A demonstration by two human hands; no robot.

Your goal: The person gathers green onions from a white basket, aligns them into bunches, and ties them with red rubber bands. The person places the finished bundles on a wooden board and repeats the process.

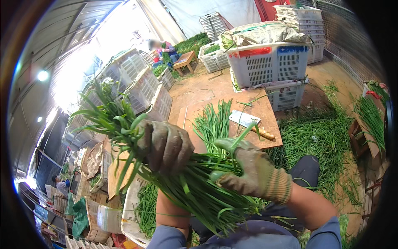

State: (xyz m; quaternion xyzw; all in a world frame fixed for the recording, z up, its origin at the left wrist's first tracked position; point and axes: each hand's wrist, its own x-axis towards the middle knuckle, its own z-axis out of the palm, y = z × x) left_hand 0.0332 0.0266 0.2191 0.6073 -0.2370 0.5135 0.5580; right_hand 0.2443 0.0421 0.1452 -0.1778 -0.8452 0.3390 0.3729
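A large bunch of green garlic chives (205,183) lies slantwise across the front of my body. My left hand (168,146), in a coated work glove, is closed around it near its upper left end. On the right, my right hand (248,171), gloved too, touches the bunch with thumb and index finger apart; a single blade lies between them. Just beyond the hands, a smaller pile of chives (214,121) rests on a wooden board (270,115). A cleaver (244,119) with a wooden handle lies beside that pile.
Loose chives (314,143) cover the floor at the right. A white plastic crate (129,214) holding chives stands at the lower left. Stacked crates (267,65) stand behind the board, more crates (140,88) at the left. Another person (168,51) sits beyond, near a small wooden stool (185,60).
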